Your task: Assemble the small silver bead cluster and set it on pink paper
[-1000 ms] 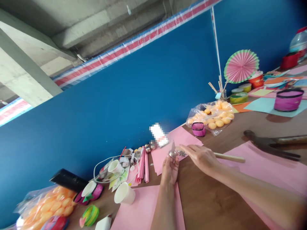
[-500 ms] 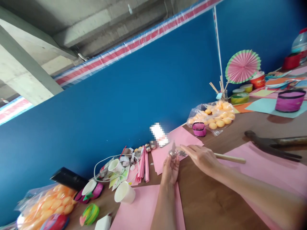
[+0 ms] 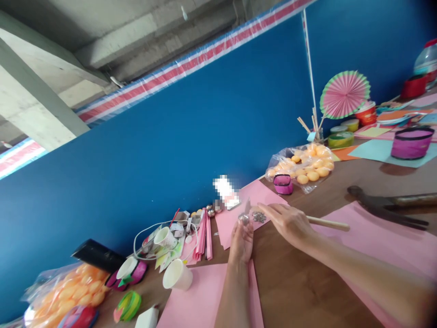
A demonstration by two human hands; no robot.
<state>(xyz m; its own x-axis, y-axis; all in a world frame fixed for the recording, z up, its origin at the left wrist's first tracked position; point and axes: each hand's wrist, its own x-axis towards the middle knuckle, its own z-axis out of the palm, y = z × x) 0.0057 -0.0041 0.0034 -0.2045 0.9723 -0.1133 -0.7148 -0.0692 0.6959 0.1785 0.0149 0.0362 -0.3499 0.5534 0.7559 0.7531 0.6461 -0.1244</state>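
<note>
My left hand (image 3: 242, 239) is closed around the lower part of a shiny metal ball (image 3: 244, 219), from which a pointed grey piece sticks up. To its right, my right hand (image 3: 290, 223) is wrapped round a pale wooden stick (image 3: 329, 223), whose far end points out to the right. Between the hands, a small heap of metal bits (image 3: 258, 217) lies on a pink sheet (image 3: 225, 229). The two hands are apart.
A hammer (image 3: 375, 207) lies at the right. Bagged orange balls (image 3: 312, 168) and a small purple ring (image 3: 282, 184) are behind my right hand. A white cup (image 3: 177, 274), paper strips (image 3: 204, 237) and another ball bag (image 3: 73, 289) are at the left.
My right hand and the stick have drawn slightly away from the metal ball, and more of the metal bits shows between the hands. My left hand still holds the ball.
</note>
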